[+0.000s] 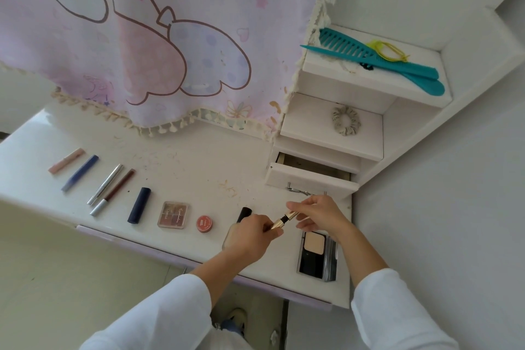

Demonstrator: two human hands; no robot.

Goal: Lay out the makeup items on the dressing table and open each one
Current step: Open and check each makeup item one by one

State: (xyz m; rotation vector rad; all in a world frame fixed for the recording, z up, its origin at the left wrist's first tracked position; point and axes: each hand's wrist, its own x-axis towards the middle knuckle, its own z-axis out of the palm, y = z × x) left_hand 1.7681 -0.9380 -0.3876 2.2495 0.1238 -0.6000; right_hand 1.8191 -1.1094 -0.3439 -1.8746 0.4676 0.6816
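A gold tube (284,219) is held above the white dressing table (199,167). My left hand (251,236) grips its lower part and my right hand (315,214) grips its upper part, with a dark band showing between the two. An open powder compact (316,254) lies just below my right hand. Along the table lie a pink stick (66,160), a blue stick (80,173), a silver pen (105,184), a brown pencil (113,192), a navy tube (139,205), an eyeshadow palette (174,214), a red pot (204,223) and a black-capped bottle (243,214) partly hidden by my left hand.
A small drawer (311,180) stands pulled out behind my hands. Shelves above it hold a scrunchie (346,119), teal combs (377,61) and a yellow clip (389,51). A pink cartoon cloth (159,37) hangs over the back. The table's front edge runs near my forearms.
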